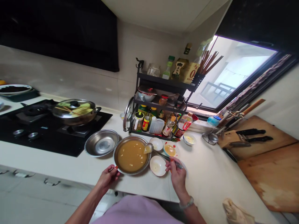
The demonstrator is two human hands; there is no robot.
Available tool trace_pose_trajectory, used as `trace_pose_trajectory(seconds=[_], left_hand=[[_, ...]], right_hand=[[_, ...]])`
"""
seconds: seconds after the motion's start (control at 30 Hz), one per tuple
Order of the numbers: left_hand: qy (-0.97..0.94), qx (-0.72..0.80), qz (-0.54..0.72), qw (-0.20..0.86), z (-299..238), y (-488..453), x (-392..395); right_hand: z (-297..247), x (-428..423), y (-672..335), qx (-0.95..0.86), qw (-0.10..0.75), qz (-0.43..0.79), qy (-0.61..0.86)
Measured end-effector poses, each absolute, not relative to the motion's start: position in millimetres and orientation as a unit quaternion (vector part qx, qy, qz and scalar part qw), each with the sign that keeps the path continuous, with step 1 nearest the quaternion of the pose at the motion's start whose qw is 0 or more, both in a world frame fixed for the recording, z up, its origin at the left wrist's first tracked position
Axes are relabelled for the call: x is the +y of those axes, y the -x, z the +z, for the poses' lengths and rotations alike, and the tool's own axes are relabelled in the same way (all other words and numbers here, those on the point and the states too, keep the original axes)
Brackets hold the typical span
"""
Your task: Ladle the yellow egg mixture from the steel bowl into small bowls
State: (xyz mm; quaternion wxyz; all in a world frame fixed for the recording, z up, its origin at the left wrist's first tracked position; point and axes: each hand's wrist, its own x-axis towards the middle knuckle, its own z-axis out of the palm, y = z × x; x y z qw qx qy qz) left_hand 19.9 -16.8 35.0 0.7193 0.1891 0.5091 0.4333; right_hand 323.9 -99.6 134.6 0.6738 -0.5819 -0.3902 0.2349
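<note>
A wide metal basin [150, 161] stands on the counter, holding a brown liquid [130, 154] with small pale bits floating in it. At its near left rim my left hand [109, 176] is closed, thumb on the edge and fingers curled below. My right hand [177, 175] is wrapped round the dark handle of a ladle [149, 148]. The ladle's bowl hangs over the basin's right rim with some liquid in it. Close by on the right are a white bowl [154, 169], a second white bowl [156, 143] and a bowl with orange-brown liquid [170, 150].
An empty metal basin [102, 143] sits to the left, near a lidded pan [74, 112] on the black stove [44, 137]. Behind stands a rack [161, 107] of bottles and jars. Rightward are a small bowl [189, 139], a knife block [227, 139], cutting boards [268, 174] and a cloth [235, 211].
</note>
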Motion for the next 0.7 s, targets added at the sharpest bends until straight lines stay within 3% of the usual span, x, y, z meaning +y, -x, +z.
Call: trace_pose_trajectory(seconds=[0.23, 0.43, 0.7], left_hand=[[-0.189, 0.512, 0.428, 0.720, 33, -19, -16], [-0.190, 0.522, 0.425, 0.715, 35, -19, -17], [-0.190, 0.530, 0.419, 0.713, 47, -22, -18]], right_hand=[[127, -110, -326, -0.543, 0.622, 0.190, 0.531], [130, -108, -372, -0.380, 0.681, 0.122, 0.614], [96, -112, -416, -0.335, 0.635, 0.116, 0.686]])
